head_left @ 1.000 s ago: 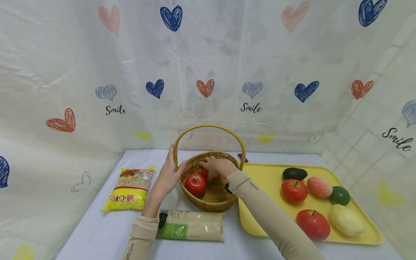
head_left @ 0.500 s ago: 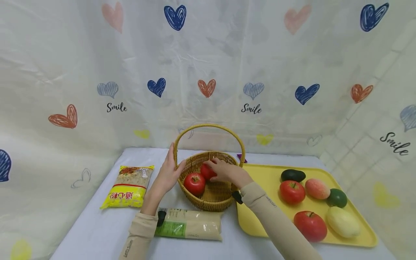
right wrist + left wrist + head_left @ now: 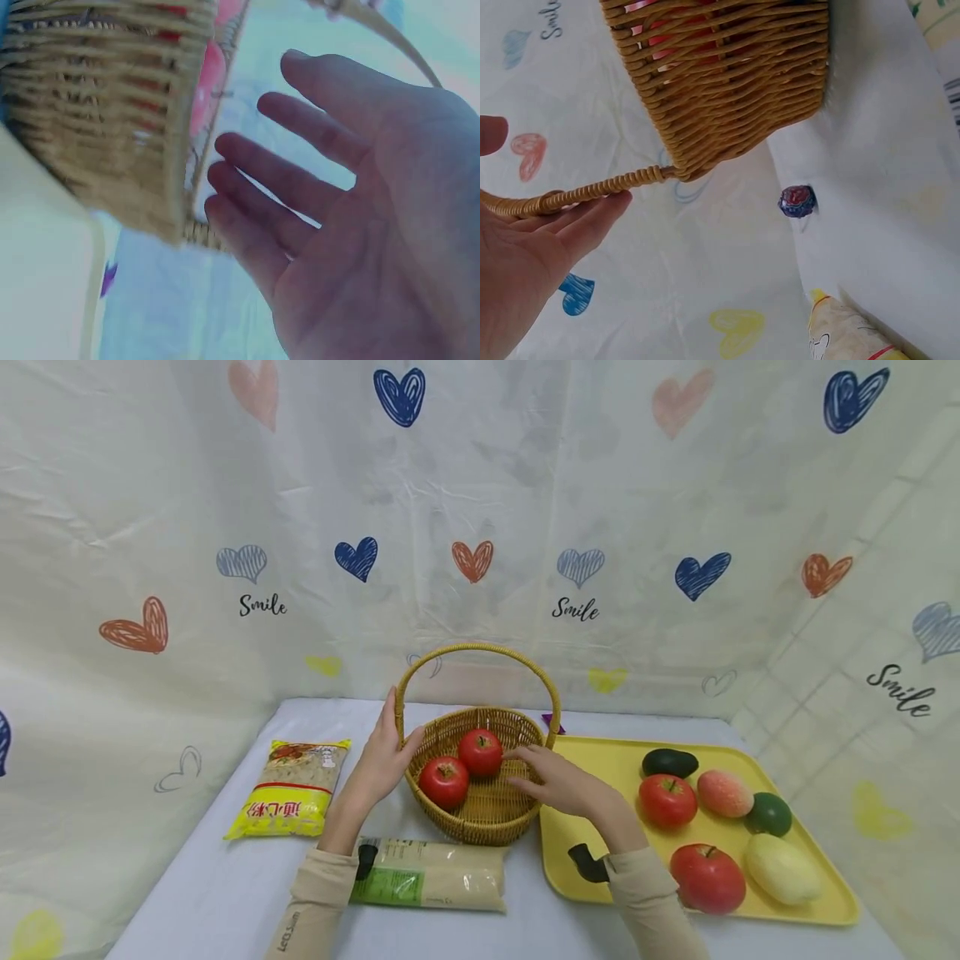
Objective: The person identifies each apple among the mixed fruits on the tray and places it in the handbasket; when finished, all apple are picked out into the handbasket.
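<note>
Head view shows me two apples [image 3: 481,753] side by side in the wicker basket [image 3: 487,833]. I have the left hand [image 3: 378,760] laid against its handle [image 3: 480,647], fingers straight and unclenched; the right hand [image 3: 558,779], released, hovers near the right rim. Beyond sits a yellow tray [image 3: 596,756] of fruit [image 3: 724,793]; one bag [image 3: 288,789] lies left, another [image 3: 442,875] in front.

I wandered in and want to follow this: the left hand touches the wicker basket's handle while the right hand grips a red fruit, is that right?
Not quite: the right hand grips nothing. The right wrist view shows it empty, its fingers extended. The left hand does touch the handle of the wicker basket.
</note>
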A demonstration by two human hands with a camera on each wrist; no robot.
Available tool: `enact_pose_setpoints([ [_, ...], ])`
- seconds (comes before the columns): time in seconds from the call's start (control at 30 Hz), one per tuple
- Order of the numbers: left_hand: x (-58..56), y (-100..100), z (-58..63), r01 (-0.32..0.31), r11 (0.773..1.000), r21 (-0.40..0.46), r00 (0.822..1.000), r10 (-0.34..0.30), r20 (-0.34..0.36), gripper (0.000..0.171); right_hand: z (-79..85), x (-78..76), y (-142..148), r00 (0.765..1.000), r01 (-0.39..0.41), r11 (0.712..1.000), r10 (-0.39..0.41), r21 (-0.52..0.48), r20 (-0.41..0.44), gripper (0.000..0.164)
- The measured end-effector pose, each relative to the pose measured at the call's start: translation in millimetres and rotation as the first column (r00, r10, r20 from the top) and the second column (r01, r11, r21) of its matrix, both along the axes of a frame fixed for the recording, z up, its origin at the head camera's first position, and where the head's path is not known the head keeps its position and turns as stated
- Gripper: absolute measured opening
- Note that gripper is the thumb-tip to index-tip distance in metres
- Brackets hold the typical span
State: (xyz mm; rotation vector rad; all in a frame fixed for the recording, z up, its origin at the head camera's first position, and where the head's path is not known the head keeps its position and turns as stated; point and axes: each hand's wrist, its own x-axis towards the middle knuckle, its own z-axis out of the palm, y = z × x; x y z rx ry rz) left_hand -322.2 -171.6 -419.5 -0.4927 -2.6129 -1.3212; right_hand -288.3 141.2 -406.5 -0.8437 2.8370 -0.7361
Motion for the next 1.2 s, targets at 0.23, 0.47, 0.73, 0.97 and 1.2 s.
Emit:
enact_pose_setpoints([
  [0.23,-0.2,-1,-1.1,-0.005,1.000,-0.010,1.000,0.005,0.012,0.090,-0.7,6.0,45,0.992,0.112,0.975,-0.121,-0.193,-0.039,0.029],
  [0.47,-0.8,0,-1.6,-0.010,1.000,-0.002,1.000,0.010,0.020,0.090,-0.6,11.2,95,0.945,0.302,0.952,-0.307,-0.056,-0.110,0.037],
  [0.73,-1.6,1,-1.7,-0.028,1.000,-0.013,0.999,0.028,0.020,0.091,-4.5,14.1,129,0.887,0.456,0.882,-0.441,0.115,-0.137,0.041],
  [0.97,-1.7,-1,-1.2,-0.020,1.000,-0.007,1.000,0.020,0.002,0.091,-6.3,14.5,143,0.865,0.499,0.842,-0.497,0.204,-0.065,0.047],
  [1.2,-1.8,1,-1.7,-0.009,1.000,-0.003,1.000,0.009,-0.004,0.089,-16.0,14.4,157,0.852,0.503,0.824,-0.523,0.260,0.009,0.056],
])
